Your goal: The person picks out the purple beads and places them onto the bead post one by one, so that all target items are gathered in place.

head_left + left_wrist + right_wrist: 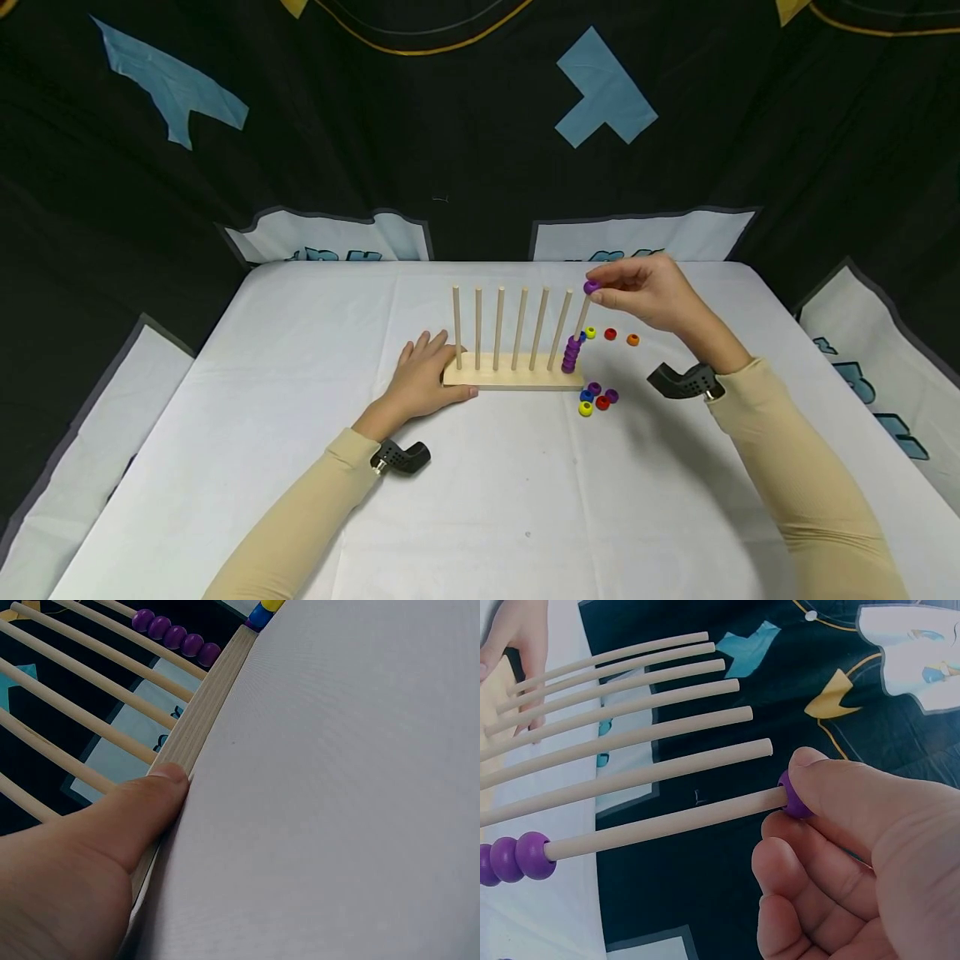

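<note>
A wooden peg rack (517, 381) with several upright pegs stands on the table. My left hand (422, 377) holds its left end, the thumb (154, 802) along the front edge and the other fingers behind. Between thumb and fingertips my right hand (651, 292) pinches a purple bead (798, 801) at the tip of the rightmost peg (667, 823). In the right wrist view the peg's end meets the bead; how far it goes in is hidden. Several purple beads (570, 356) are stacked low on that same peg. The other pegs carry no beads.
In front of the rack's right end lies a loose group of purple, blue, red and yellow beads (586, 409). Behind and right of it are a yellow bead (590, 332), a red bead (611, 334), an orange bead (633, 340) and a partly hidden blue one.
</note>
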Available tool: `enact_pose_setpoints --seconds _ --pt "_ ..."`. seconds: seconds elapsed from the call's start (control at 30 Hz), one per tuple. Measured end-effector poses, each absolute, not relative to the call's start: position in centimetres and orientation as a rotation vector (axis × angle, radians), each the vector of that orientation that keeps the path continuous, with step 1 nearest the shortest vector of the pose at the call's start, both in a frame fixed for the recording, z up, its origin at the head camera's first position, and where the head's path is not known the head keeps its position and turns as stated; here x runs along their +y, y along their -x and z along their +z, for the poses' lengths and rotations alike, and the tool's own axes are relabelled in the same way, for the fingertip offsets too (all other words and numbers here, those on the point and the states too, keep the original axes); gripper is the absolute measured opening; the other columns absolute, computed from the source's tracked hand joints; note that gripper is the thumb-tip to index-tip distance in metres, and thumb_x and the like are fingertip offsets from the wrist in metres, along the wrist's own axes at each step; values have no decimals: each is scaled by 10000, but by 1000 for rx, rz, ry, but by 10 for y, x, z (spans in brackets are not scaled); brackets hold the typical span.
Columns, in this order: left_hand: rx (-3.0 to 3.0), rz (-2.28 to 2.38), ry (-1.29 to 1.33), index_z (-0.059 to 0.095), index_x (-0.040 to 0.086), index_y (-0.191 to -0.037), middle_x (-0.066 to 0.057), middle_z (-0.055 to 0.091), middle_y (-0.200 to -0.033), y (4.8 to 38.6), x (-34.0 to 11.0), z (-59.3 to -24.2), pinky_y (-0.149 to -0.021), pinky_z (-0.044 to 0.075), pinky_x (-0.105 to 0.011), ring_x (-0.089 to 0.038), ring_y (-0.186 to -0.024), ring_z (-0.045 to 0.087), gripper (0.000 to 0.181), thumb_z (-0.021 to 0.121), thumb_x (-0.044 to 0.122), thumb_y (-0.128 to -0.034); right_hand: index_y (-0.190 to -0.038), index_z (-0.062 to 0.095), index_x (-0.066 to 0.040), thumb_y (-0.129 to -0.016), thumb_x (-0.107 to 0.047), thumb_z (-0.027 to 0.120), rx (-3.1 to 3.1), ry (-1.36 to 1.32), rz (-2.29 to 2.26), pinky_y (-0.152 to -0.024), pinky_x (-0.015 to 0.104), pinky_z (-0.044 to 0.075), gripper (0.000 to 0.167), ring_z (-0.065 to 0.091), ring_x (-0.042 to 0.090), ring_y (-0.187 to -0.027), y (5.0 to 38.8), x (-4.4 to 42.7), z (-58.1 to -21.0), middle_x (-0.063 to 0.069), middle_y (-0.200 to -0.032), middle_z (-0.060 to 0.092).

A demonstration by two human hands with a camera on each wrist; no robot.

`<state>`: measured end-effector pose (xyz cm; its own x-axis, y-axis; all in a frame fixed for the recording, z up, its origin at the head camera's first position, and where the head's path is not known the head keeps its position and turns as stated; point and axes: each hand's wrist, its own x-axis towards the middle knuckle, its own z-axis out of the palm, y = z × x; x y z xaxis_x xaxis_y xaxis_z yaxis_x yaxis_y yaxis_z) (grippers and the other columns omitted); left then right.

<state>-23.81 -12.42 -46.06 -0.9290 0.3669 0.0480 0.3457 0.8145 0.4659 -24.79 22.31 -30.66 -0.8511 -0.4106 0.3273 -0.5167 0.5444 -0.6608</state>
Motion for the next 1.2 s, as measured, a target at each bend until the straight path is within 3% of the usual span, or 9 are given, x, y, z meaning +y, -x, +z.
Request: enact_pose_setpoints --seconds 0.93,1.2 --pt "2955 738 -582 571 114 -1431 -243 313 -1646 239 -125 -463 -1254 86 -661 -496 -1560 155 756 753 549 -840 -1158 717 88 -891 -39 769 -2691 -777 1208 -717 112 561 300 667 -73 -796 248 230 -313 250 -1111 750" --pt "2950 746 -579 575 116 -1429 -246 311 -1645 238 -125 -462 -1255 86 -661 -497 -1560 154 752 758 543 -838 -1173 720 70 -899 -83 774 -2733 -730 1137 -704 107 547 318 663 -12 -810 246 234 -319 248 -1115 744"
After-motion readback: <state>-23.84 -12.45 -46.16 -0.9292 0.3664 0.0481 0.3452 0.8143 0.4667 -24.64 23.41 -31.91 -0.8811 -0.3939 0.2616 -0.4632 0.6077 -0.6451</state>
